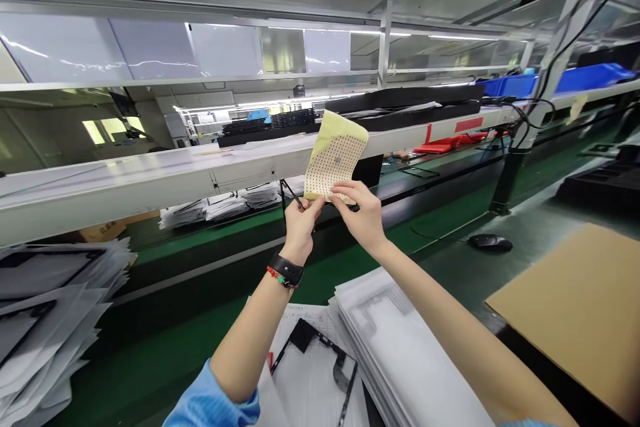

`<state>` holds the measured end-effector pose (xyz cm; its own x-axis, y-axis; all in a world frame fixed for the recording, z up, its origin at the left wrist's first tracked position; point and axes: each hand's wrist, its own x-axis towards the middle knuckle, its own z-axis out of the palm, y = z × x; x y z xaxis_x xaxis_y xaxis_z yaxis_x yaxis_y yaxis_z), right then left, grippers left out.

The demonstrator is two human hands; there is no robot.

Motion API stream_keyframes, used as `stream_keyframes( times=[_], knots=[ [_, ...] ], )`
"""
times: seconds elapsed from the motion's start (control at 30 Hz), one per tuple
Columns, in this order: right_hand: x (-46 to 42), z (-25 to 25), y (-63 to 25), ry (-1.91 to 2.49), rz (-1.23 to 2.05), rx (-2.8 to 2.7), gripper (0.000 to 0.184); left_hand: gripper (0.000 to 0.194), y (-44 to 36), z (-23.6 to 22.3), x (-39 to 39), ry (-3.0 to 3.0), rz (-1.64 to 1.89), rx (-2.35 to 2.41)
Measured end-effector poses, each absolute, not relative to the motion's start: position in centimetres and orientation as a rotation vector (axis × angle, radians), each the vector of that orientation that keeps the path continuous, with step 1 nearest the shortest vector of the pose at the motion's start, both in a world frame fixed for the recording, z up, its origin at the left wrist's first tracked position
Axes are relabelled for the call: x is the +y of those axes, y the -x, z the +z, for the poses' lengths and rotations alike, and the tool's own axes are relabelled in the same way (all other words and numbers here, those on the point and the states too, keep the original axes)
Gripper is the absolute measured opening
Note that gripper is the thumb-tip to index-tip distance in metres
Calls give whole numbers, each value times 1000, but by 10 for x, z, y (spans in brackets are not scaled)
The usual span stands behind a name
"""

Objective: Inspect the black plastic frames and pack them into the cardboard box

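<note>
Counter on my right: a dark grey-green counter (443,268) holds a tan cardboard sheet (575,310) at its near side, with a black mouse (490,242) beyond it.
Green surface: a long green strip (145,340) runs below my arms and away to the right.
Room: beyond the white shelf (115,197) that crosses the view, whitish panels (227,50) and lit strips stand under a grey overhead surface.
Black frame piece: nearest me, a thin black frame piece (301,337) lies on pale sheets, just beside a stack of whitish sleeves (400,340) under my right forearm.
Left pile: more translucent sleeves (55,327) with dark frames sit at my far left.
Beneath the shelf: paper stacks (220,209) lie behind my left grip; farther right, another person's hand (399,155) shows near red items (447,143).
In the way: the shelf runs right behind the raised sheet, and a metal post (563,57) with dark cables rises at right, near blue bins (590,78).
Left grip: my left grip (299,230) is closed on the sheet's lower left corner, with a slim dark tool (294,193) also in it.
Right grip: my right grip (364,217) is narrow, thumb and finger on the lower edge.
Yellow sheet: the yellow sheet (334,157), dotted with small marks, rises upright, slightly curled, above both grips.
</note>
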<state>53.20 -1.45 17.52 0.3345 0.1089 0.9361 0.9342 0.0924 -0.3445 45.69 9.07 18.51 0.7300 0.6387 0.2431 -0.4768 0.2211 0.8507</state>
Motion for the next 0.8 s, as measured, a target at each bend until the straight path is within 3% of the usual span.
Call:
stream_keyframes(
  times=[0.33, 0.53, 0.8],
  knots=[
    [-14, 185, -540, 1393, -985, -1356, 13, 15, -456, 182, 95, -1207, 870, 85],
    [-15, 195, -538, 1421, -1064, -1429, 14, 30, -448, 188, 93, -1240, 867, 70],
    [-29, 177, -484, 1258, -1116, -1408, 14, 44, -388, 167, 99, -1360, 759, 153]
  ],
)
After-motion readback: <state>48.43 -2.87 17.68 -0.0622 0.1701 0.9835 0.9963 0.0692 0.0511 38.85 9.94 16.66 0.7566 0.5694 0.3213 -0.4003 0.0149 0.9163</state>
